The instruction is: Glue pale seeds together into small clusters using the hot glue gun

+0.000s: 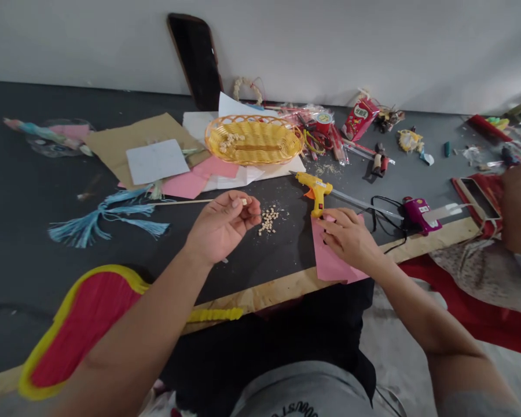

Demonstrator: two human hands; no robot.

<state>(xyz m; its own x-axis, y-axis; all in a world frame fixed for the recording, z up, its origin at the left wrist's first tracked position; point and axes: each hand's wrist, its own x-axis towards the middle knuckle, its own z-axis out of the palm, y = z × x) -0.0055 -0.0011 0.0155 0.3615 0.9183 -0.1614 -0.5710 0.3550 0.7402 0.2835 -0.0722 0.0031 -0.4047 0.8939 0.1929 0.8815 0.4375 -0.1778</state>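
My left hand (226,223) is raised over the dark table, thumb and fingertips pinching a small cream-coloured bead-like piece (244,201). A pile of similar small pieces (268,220) lies just to its right. A thin pale stick (182,202) runs behind that hand from a blue tassel (108,214). My right hand (347,237) rests over a pink sheet (330,263) at the table edge, fingers apart, tips beside the lower handle of a yellow glue gun (316,190). Whether they touch the handle is hard to make out. A clear glue stick (364,204) extends from the gun's back.
Behind are a yellow wicker basket (254,153), papers (156,164), a leaning phone (196,58) and a red drink carton (359,119). A purple glue gun (421,215) with a black cord lies right, near another person's arm (518,202). A red-and-yellow fan-like piece (87,324) lies front left.
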